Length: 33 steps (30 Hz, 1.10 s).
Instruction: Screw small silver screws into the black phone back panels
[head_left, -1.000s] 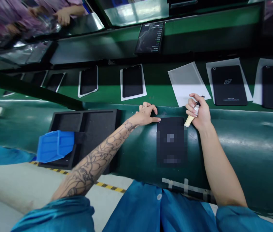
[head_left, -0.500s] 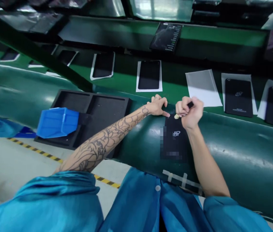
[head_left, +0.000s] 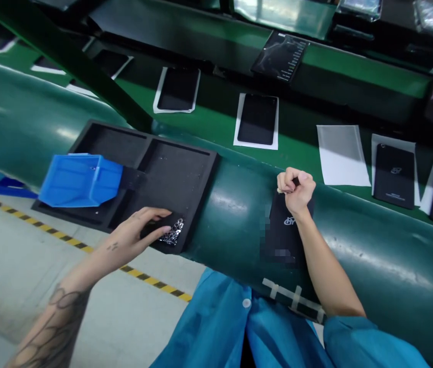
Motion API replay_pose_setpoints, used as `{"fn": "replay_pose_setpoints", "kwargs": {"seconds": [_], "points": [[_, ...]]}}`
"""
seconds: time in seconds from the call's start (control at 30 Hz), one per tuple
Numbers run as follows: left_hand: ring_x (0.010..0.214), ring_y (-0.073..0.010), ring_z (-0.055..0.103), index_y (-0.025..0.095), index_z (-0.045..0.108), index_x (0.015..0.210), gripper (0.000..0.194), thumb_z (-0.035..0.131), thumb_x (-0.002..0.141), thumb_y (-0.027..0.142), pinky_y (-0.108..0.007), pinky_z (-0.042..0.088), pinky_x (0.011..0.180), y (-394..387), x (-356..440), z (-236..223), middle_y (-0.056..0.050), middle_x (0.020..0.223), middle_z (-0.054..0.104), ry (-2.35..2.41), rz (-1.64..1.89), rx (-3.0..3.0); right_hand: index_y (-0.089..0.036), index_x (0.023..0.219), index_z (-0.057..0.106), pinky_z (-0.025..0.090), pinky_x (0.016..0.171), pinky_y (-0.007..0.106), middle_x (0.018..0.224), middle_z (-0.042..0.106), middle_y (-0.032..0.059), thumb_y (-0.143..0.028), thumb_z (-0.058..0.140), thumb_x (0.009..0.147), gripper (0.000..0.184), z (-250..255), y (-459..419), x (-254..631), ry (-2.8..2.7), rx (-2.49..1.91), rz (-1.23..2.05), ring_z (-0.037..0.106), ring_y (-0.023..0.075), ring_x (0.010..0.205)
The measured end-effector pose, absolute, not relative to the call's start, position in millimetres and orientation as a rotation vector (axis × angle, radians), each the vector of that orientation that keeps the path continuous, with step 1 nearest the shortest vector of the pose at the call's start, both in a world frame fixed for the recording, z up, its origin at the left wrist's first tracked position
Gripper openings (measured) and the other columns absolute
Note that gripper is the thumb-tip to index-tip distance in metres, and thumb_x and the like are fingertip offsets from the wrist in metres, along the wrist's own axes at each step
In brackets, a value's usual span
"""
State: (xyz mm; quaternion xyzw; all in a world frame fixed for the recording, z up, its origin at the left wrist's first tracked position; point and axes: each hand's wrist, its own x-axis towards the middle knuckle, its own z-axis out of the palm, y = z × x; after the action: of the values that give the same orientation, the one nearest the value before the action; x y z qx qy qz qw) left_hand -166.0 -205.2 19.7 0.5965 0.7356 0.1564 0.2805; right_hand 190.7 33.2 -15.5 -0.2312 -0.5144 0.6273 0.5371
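My left hand (head_left: 149,230) reaches into the near right corner of a black divided tray (head_left: 180,174). Its thumb and fingers are apart beside a small pile of shiny ring-shaped parts (head_left: 174,234). A black tablet-like back cover (head_left: 287,230) with a pale logo lies on the green padded surface. Over its upper end, my right hand (head_left: 296,189) is closed in a fist. A small dark object shows between its fingers, mostly hidden, so its kind is unclear.
A blue plastic bin (head_left: 80,181) sits on the tray's left part. Beyond the padded edge (head_left: 235,194), a green belt (head_left: 212,130) carries black panels on white sheets, a white sheet (head_left: 342,156) and a black cover (head_left: 394,174). A green post (head_left: 97,84) slants across the left.
My left hand has moved from the cover's top edge, left and toward me, to the shiny parts in the tray. My right hand stays closed over the cover's upper end. The view has shifted.
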Motion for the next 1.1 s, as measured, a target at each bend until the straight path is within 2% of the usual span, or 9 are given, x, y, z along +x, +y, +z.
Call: {"fn": "replay_pose_setpoints", "kwargs": {"seconds": [0.1, 0.3, 0.47, 0.63, 0.9, 1.0, 1.1], "points": [[0.106, -0.0320, 0.074, 0.024, 0.074, 0.119, 0.053, 0.062, 0.099, 0.072, -0.041, 0.062, 0.092, -215, -168, 11, -0.011, 0.120, 0.076, 1.905, 0.379, 1.621, -0.026, 0.055, 0.030, 0.012, 0.049, 0.031, 0.050, 0.020, -0.0070, -0.066, 0.062, 0.099, 0.067, -17, 32, 188, -1.281, -0.538, 1.472, 0.020, 0.0110, 0.044], [0.089, -0.0270, 0.074, 0.024, 0.073, 0.104, 0.043, 0.055, 0.106, 0.063, -0.036, 0.058, 0.082, -210, -152, 5, -0.009, 0.106, 0.077, 1.841, 0.354, 1.634, -0.027, 0.052, 0.025, 0.012, 0.048, 0.031, 0.048, 0.015, -0.0073, -0.078, 0.058, 0.095, 0.074, -15, 30, 187, -1.337, -0.643, 1.438, 0.016, 0.0098, 0.042], [0.080, -0.0248, 0.071, 0.024, 0.071, 0.100, 0.039, 0.056, 0.105, 0.059, -0.035, 0.056, 0.079, -206, -153, 12, -0.007, 0.098, 0.076, 1.827, 0.332, 1.587, -0.027, 0.053, 0.025, 0.010, 0.049, 0.031, 0.049, 0.015, -0.0072, -0.075, 0.058, 0.095, 0.072, -14, 30, 188, -1.350, -0.641, 1.441, 0.015, 0.0097, 0.042], [0.085, -0.0253, 0.073, 0.024, 0.073, 0.101, 0.040, 0.055, 0.105, 0.060, -0.034, 0.056, 0.080, -204, -153, 18, -0.008, 0.103, 0.077, 1.821, 0.308, 1.533, -0.026, 0.054, 0.026, 0.008, 0.048, 0.031, 0.050, 0.015, -0.0067, -0.067, 0.058, 0.098, 0.068, -16, 30, 184, -1.334, -0.578, 1.418, 0.015, 0.0094, 0.041], [0.083, -0.0274, 0.073, 0.026, 0.070, 0.100, 0.044, 0.056, 0.101, 0.068, -0.036, 0.059, 0.076, -206, -155, 31, -0.007, 0.103, 0.080, 1.973, 0.375, 1.490, -0.026, 0.052, 0.024, 0.009, 0.049, 0.031, 0.050, 0.013, -0.0068, -0.076, 0.058, 0.094, 0.074, -13, 27, 184, -1.328, -0.669, 1.386, 0.014, 0.0092, 0.042], [0.085, -0.0276, 0.074, 0.027, 0.066, 0.104, 0.039, 0.056, 0.103, 0.064, -0.037, 0.057, 0.071, -209, -145, 40, -0.004, 0.105, 0.080, 2.173, 0.476, 1.482, -0.027, 0.052, 0.023, 0.009, 0.049, 0.032, 0.050, 0.013, -0.0067, -0.079, 0.057, 0.094, 0.075, -15, 26, 183, -1.329, -0.684, 1.361, 0.014, 0.0098, 0.042], [0.095, -0.0261, 0.075, 0.026, 0.063, 0.108, 0.027, 0.061, 0.105, 0.053, -0.038, 0.059, 0.080, -203, -107, 40, -0.004, 0.110, 0.078, 2.282, 0.762, 1.461, -0.027, 0.053, 0.024, 0.010, 0.050, 0.032, 0.049, 0.015, -0.0066, -0.080, 0.056, 0.095, 0.074, -15, 27, 180, -1.356, -0.682, 1.386, 0.016, 0.0106, 0.042]]}}
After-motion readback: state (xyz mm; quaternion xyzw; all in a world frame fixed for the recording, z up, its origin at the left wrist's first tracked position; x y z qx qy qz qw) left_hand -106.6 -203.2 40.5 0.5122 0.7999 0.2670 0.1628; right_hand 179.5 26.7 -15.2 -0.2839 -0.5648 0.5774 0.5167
